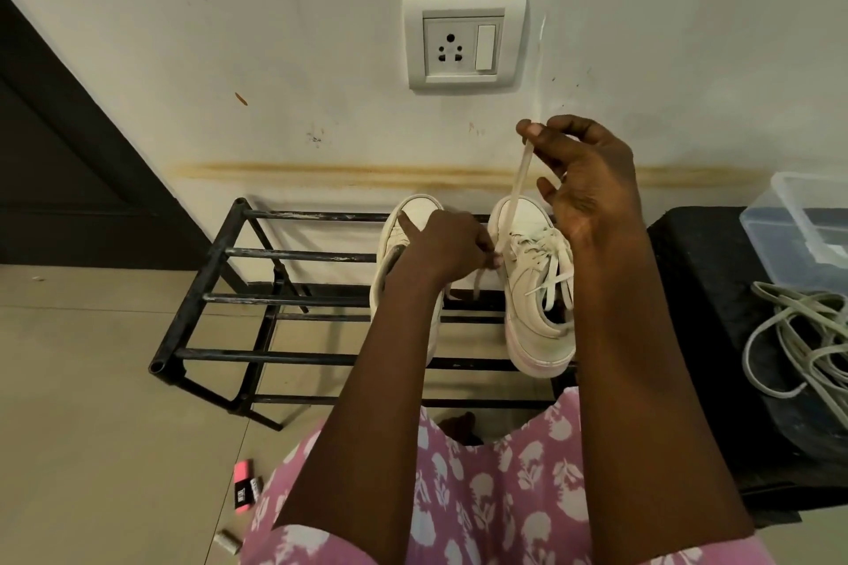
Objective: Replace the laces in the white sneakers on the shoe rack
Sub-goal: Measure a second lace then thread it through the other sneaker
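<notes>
Two white sneakers stand on a black metal shoe rack (257, 256) against the wall. The right sneaker (534, 289) still carries a lace through its eyelets. My right hand (587, 188) is raised above it and pinches a white lace (516, 193) between thumb and fingers, pulling it up taut from the shoe. My left hand (447, 248) lies over the left sneaker (415, 216), index finger stretched out, its fingertips pinching the lace low down by the right sneaker's eyelets. A loose bundle of pale laces (798, 335) lies on a black seat at the right.
The black seat (716, 289) stands right of the rack, with a clear plastic box (807, 220) on it. A wall socket (463, 42) is above the rack. A pink object (243, 489) and a small spool (229, 541) lie on the tiled floor. A dark door is at the left.
</notes>
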Tool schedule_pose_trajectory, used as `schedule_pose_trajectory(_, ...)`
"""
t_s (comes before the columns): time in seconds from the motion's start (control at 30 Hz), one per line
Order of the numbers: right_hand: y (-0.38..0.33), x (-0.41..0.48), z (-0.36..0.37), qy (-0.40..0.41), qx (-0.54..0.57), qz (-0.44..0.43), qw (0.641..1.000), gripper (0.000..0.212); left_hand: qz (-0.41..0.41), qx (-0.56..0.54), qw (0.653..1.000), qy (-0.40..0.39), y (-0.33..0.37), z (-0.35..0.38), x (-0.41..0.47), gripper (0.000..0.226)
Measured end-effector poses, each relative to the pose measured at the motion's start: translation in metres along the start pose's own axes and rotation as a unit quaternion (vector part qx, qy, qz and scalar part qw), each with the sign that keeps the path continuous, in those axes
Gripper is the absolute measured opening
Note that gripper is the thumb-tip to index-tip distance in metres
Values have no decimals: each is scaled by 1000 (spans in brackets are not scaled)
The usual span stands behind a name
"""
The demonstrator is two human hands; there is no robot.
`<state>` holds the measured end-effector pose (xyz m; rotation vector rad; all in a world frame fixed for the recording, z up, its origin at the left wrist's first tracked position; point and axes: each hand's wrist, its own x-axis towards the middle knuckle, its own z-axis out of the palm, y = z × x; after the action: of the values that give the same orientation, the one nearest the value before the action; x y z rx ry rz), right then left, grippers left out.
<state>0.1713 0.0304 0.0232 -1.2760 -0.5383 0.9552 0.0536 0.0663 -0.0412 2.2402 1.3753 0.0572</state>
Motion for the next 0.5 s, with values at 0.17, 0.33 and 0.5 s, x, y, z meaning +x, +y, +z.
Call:
schedule_pose_trajectory(0.17,8,0,3,-44,-29,18,998,22,71,-313,934,155,10,-12,-8,31)
schedule_pose_trajectory(0.33,13,0,6,-67,-49,19,996,20,87,-301,931,187,11,-12,-7,28)
schedule_pose_trajectory(0.5,11,1,4,-60,-11,6,998,17,81,-205,968,119,-1,-7,-1,23)
